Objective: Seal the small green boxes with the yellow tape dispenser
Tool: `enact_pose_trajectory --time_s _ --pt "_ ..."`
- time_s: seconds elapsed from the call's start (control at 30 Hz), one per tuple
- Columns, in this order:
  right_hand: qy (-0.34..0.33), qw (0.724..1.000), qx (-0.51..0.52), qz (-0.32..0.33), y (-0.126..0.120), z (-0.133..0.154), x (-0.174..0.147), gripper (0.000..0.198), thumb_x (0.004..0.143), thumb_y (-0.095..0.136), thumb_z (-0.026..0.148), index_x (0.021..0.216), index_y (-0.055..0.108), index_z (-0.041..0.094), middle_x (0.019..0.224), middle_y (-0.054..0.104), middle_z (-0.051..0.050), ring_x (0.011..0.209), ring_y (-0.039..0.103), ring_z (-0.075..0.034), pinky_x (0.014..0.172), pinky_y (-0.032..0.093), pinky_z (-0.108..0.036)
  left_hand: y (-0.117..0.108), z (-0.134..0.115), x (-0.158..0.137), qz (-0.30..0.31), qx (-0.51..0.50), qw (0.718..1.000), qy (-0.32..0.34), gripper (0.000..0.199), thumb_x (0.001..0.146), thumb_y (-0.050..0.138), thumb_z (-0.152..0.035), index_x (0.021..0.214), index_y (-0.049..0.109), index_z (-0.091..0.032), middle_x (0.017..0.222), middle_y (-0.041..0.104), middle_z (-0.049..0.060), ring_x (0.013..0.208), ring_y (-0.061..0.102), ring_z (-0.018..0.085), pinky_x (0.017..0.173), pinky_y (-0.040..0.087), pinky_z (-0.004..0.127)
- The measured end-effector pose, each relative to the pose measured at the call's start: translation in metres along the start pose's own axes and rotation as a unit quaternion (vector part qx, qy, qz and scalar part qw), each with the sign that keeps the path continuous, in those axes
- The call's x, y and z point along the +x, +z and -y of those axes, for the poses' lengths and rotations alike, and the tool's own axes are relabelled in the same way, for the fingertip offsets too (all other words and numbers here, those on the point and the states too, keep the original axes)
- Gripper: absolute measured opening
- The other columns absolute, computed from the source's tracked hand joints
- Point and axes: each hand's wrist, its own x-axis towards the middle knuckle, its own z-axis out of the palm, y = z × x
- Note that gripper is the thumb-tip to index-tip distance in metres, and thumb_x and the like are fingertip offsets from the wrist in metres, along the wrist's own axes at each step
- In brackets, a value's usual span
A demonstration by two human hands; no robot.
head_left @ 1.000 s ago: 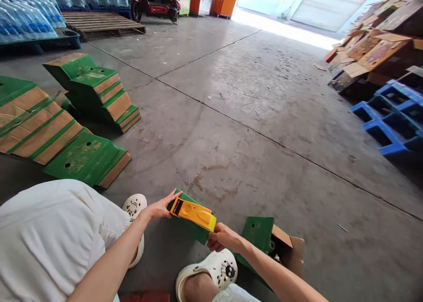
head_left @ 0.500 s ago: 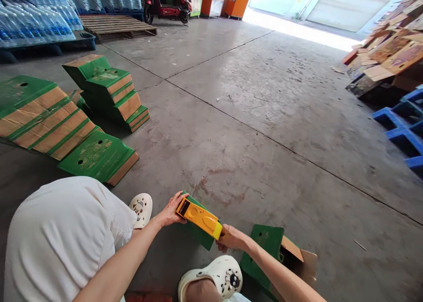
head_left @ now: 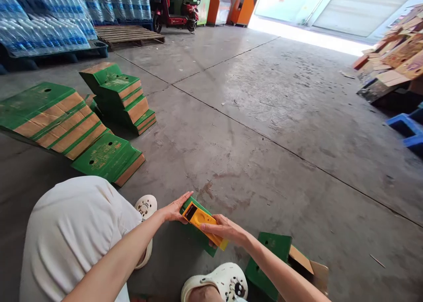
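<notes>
My left hand (head_left: 176, 209) grips the upper end of a narrow green carton (head_left: 194, 203), fingers stretched along its far edge. On top of the carton lies a long, flat yellow tool-like thing (head_left: 195, 215) with a dark window at its upper end and a round hollow behind it; I cannot make out its kind. My right hand (head_left: 223, 229) is closed around the lower part of this yellow thing, thumb over its top. Its lighter yellow tip pokes out below the hand. The carton's underside is hidden.
Stacked green cartons (head_left: 102, 154) stand on the left floor. An opened green carton (head_left: 271, 249) is beside my right forearm. White clogs (head_left: 214, 282) flank the work. Farther off are wrapped water bottles (head_left: 49, 29), a red scooter (head_left: 175, 18), a blue pallet (head_left: 405, 125) and piled cardboard (head_left: 403, 64).
My right hand has slid up from the yellow thing's lower end and now wraps over its top. The camera view has shifted slightly, so the surroundings sit further right and lower.
</notes>
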Motion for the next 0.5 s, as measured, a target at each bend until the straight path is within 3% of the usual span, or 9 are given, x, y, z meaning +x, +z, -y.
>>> enact_pose_trajectory --time_s 0.1,0.2,0.33,0.5 --pt "-0.014 1.0 -0.01 0.01 -0.008 -0.005 -0.018 0.069 0.073 0.074 0.086 0.089 0.064 0.019 0.074 0.071 -0.002 0.066 0.066 -0.017 0.06 0.05 -0.025 -0.004 0.0 -0.004 -0.002 0.0 1.0 -0.001 0.129 0.06 0.096 -0.037 0.171 0.03 -0.034 0.181 0.014 0.01 0.166 0.017 0.037 0.134 0.017 0.051" --pt "0.021 0.998 -0.051 0.02 -0.021 -0.022 -0.047 0.067 0.075 0.074 0.083 0.086 0.066 0.018 0.074 0.07 -0.003 0.066 0.063 -0.017 0.058 0.046 -0.024 -0.006 0.001 -0.007 0.003 -0.003 1.0 0.005 0.122 0.065 0.093 -0.038 0.17 0.032 -0.034 0.181 0.015 0.011 0.166 0.019 0.037 0.134 0.018 0.052" --pt "0.039 0.991 -0.119 -0.038 -0.032 -0.056 -0.084 0.072 0.071 0.071 0.089 0.081 0.065 0.018 0.069 0.062 -0.002 0.062 0.052 -0.014 0.052 0.035 -0.025 -0.009 -0.001 -0.006 0.029 0.018 0.999 -0.004 0.117 0.068 0.089 -0.031 0.171 0.031 -0.036 0.182 0.009 0.01 0.166 0.017 0.038 0.134 0.018 0.053" --pt "0.024 0.998 -0.064 -0.016 -0.033 -0.079 -0.087 0.068 0.071 0.074 0.085 0.082 0.066 0.019 0.071 0.062 -0.002 0.061 0.051 -0.014 0.053 0.037 -0.026 -0.007 -0.011 0.003 0.049 0.135 0.989 -0.027 0.113 0.065 0.086 -0.022 0.167 0.039 -0.036 0.181 -0.011 0.008 0.166 -0.008 0.044 0.132 0.009 0.065"
